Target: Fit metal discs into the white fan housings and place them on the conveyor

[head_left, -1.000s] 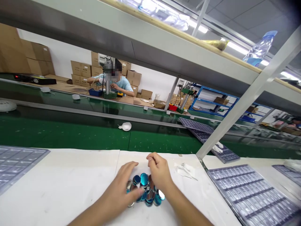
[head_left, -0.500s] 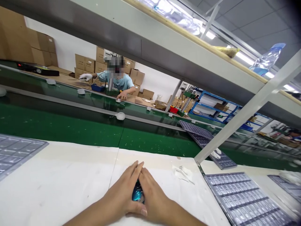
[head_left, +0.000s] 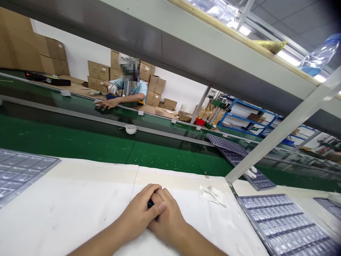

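Note:
My left hand (head_left: 138,211) and my right hand (head_left: 170,218) are clasped together above the white-covered table. The left thumb lies across the back of the right fingers. Between the palms a small dark object (head_left: 150,203) shows through a narrow gap. Nearly all of it is covered by the hands, so its kind cannot be made out. To the right of my hands a crumpled white tissue (head_left: 213,195) lies on the table with thin pieces on it.
Compartmented plastic trays (head_left: 285,220) lie at the right, and another tray (head_left: 23,170) at the left. A slanted white post (head_left: 282,131) holds up an overhead shelf (head_left: 186,46). Beyond the green conveyor (head_left: 165,153), with a round white part (head_left: 130,129), a co-worker (head_left: 138,92) reaches over.
My hands have closed from a tent shape into a clasp, covering the shiny blue thing seen between them before. The co-worker's bare hand has moved left, and the round white part has shifted slightly left.

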The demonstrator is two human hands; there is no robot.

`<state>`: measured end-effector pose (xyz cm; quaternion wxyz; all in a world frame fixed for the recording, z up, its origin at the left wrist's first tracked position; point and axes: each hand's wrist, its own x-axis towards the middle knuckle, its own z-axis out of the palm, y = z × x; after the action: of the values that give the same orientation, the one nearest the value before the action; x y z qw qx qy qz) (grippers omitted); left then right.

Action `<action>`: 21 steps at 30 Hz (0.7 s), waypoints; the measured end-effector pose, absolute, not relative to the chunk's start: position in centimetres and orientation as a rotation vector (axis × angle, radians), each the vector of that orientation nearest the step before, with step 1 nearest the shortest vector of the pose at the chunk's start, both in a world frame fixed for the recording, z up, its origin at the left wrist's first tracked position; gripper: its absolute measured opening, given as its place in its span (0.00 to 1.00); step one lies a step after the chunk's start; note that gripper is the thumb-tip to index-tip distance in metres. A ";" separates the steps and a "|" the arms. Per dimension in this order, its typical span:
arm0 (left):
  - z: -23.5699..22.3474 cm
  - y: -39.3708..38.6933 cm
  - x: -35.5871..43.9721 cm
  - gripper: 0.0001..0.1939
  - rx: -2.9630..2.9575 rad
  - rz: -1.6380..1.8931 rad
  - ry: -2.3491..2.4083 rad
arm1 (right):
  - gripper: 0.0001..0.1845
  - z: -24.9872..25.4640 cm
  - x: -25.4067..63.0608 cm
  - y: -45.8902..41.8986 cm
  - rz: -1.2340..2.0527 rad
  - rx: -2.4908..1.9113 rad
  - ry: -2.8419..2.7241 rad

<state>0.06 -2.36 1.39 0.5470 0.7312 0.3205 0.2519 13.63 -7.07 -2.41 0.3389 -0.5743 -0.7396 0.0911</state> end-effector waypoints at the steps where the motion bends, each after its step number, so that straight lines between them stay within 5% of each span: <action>1: 1.3 -2.4 0.1 0.23 1.732 0.599 0.762 | 0.16 -2.2 14.1 -7.0 0.266 -1.479 -1.905; 7: 0.2 -2.5 0.0 0.48 1.874 0.481 0.828 | 0.08 -0.7 16.3 -6.4 0.602 -1.373 -1.504; 10: 0.1 -2.6 -0.1 0.48 1.950 0.504 0.821 | 0.01 -0.7 16.8 -6.1 0.747 -1.323 -1.292; 16: 0.4 -3.3 0.4 0.59 2.105 0.444 0.874 | 0.07 -1.1 16.8 -6.0 0.963 -1.202 -1.076; 21: -0.3 -3.6 0.9 0.54 2.207 0.408 0.992 | 0.05 -1.2 16.9 -6.0 0.993 -1.164 -0.965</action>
<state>0.85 -3.64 -0.29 0.3370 0.8469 0.3804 0.1566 16.91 -5.96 -1.19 0.6183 -0.5058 -0.4192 0.4314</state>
